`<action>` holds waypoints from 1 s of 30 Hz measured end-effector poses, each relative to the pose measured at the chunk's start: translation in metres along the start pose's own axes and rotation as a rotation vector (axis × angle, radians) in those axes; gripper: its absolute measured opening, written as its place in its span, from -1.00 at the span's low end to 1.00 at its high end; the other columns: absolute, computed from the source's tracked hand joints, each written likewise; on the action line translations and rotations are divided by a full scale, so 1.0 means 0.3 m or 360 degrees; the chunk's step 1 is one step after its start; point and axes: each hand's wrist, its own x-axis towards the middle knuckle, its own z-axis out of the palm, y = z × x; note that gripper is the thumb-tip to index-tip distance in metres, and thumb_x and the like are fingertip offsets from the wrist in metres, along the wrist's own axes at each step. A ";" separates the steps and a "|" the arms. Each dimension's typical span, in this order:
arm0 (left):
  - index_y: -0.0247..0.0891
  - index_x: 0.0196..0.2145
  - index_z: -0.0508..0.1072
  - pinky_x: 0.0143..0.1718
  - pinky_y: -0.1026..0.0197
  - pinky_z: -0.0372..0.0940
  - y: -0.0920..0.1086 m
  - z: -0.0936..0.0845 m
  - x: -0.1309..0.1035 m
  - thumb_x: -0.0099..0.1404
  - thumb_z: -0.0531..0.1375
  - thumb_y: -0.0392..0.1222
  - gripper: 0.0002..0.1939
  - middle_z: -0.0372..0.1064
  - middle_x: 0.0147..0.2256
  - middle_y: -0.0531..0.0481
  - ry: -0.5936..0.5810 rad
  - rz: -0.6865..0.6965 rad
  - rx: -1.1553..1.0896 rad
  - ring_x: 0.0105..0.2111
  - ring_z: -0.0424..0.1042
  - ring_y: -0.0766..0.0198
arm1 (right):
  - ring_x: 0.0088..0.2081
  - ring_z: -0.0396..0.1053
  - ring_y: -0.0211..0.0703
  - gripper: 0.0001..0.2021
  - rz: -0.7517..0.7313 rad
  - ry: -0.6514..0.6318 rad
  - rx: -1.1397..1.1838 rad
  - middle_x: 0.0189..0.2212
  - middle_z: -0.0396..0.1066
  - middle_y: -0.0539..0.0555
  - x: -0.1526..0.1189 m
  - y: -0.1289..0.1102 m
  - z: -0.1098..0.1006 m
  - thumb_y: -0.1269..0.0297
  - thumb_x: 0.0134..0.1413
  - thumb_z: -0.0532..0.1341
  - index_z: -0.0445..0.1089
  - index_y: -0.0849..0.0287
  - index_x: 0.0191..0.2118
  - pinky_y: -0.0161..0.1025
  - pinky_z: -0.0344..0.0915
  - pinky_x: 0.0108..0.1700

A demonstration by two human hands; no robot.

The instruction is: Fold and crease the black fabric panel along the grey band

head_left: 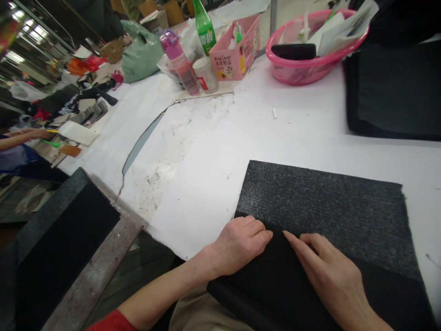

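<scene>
In front of me a dark grey ribbed, felt-like sheet (324,197) lies on the white-covered table, with a smooth black fabric (272,280) over its near part. The fabric's far edge runs across the sheet, and its near side hangs over the table edge towards my lap. My left hand (241,243) is closed at that far edge, near the left corner, fingers curled onto the fabric. Just to its right, my right hand (329,271) pinches along the same edge with thumb and fingers drawn together. The fingertips of both hands are close but apart.
A pink basin (310,76) holds papers and a dark case. Near it stand a pink box (237,55), a green bottle (204,27), a purple-lidded bottle (181,64) and a white cup (206,76). Black material (396,92) lies right, dark pieces (62,234) left. Another person's hand (37,133) is far left.
</scene>
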 end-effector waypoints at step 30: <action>-0.28 -0.32 0.37 -0.30 0.18 0.24 -0.029 0.042 0.124 0.43 0.01 -0.22 -0.80 0.31 -0.36 0.01 -0.0183 0.0077 0.0074 -0.31 0.32 0.26 | -0.16 0.32 -0.17 -0.61 -0.0124 0.0029 -0.0041 -0.15 0.32 0.13 -0.008 0.004 0.006 0.57 0.20 0.14 0.27 0.27 0.14 -0.21 0.28 -0.08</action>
